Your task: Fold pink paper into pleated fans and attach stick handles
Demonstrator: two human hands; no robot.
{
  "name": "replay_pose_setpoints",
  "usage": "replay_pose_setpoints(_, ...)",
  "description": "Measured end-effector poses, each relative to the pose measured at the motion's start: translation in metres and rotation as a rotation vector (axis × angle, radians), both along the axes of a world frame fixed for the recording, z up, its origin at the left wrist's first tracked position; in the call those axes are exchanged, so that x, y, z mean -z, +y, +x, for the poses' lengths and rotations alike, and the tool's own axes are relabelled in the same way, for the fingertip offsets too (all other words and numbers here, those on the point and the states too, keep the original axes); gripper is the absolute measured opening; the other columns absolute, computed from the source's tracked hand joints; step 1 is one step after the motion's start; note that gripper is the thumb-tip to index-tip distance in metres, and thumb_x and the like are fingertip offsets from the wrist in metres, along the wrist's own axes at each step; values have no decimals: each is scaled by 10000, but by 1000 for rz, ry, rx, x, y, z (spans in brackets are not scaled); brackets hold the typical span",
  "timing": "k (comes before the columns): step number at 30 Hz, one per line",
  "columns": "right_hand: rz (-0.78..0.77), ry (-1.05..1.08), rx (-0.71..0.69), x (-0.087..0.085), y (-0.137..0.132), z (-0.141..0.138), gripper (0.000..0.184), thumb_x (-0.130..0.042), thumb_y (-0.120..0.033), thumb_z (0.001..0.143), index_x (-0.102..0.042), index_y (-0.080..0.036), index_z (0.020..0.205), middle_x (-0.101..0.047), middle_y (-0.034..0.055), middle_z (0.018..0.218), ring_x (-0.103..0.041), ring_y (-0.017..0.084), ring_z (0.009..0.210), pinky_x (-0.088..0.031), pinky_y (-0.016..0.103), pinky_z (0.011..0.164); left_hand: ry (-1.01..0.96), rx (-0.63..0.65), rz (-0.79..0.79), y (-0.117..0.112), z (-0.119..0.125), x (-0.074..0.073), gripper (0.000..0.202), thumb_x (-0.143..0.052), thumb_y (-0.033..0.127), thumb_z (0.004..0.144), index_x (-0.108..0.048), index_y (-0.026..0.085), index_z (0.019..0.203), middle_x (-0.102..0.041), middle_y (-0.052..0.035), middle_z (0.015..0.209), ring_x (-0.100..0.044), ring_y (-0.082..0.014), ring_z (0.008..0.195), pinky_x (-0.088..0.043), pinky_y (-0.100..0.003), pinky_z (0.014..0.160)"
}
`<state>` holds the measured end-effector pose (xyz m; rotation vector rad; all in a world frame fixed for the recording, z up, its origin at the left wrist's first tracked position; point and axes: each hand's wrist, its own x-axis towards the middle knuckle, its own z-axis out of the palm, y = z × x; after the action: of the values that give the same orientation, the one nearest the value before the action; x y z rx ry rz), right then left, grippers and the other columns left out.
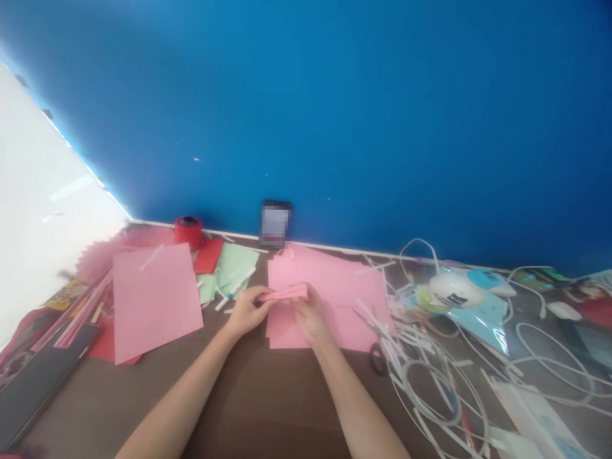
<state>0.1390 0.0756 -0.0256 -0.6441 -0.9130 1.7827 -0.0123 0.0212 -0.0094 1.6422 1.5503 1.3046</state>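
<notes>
A narrow folded strip of pink paper [287,293] is stretched between my two hands, roughly level. Its left end is pinched by the thumb and fingers of my left hand [248,311]. My right hand [312,313] grips the other end, thumb towards me. Beneath and behind lie several flat pink sheets [342,280], stacked unevenly on the dark table [268,401]. Scissors with black handles [378,358] rest at the stack's right edge, partly among white strips. The fingertips behind the paper are partly hidden.
To the left lie another pink sheet [157,299], green paper [239,262], a white marker [235,290] and a red tape roll [188,232]. A dark-framed device [275,224] leans on the blue wall [335,115]. White cables and strips [430,376] tangle at the right.
</notes>
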Motion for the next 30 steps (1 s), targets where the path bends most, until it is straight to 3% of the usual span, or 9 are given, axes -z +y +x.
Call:
replay_pose_setpoints(6,-3,-26,-10,-1,0,0,232,-788,-217,570,-570,-212,649,-652,-32,676,-603,129,677,-469,278,714,75,78,-8,-1,6,1,213,-522,298,806,-650,156,901,-679,-57,814,-589,-144,687,-419,-228,607)
replay_pose_setpoints(12,1,-44,-82,1,2,0,323,-797,-337,553,-658,-215,817,-665,11,804,-583,136,703,-449,268,669,151,4,46,-2,5,6,272,-441,295,855,-676,158,862,-684,-55,734,-594,-146,628,-415,-233,586)
replay_pose_setpoints(15,-8,-88,-38,7,4,2,282,-763,-422,582,-669,-188,709,-625,-4,627,-460,83,507,-377,235,513,165,28,8,-2,4,4,286,-459,327,846,-690,158,827,-663,-37,640,-561,-133,547,-397,-223,532)
replay_pose_setpoints(19,-42,-95,58,9,5,3,283,-762,-442,569,-667,-193,665,-609,-13,582,-350,62,447,-282,224,440,63,24,-43,-2,2,2,268,-597,357,752,-678,165,920,-700,-57,815,-616,-162,679,-446,-234,617)
replay_pose_setpoints(25,-108,-1,53,4,6,3,270,-804,-408,508,-675,-216,647,-655,-7,659,-393,59,466,-311,211,449,7,10,0,-2,2,3,199,-569,309,778,-684,151,816,-696,-54,757,-611,-152,661,-446,-231,601)
replay_pose_setpoints(30,-120,30,68,4,7,6,266,-797,-424,511,-669,-228,636,-658,-10,673,-493,90,535,-395,223,507,-67,35,-40,-1,2,6,265,-635,318,720,-670,147,919,-700,-71,859,-632,-174,733,-476,-248,646)
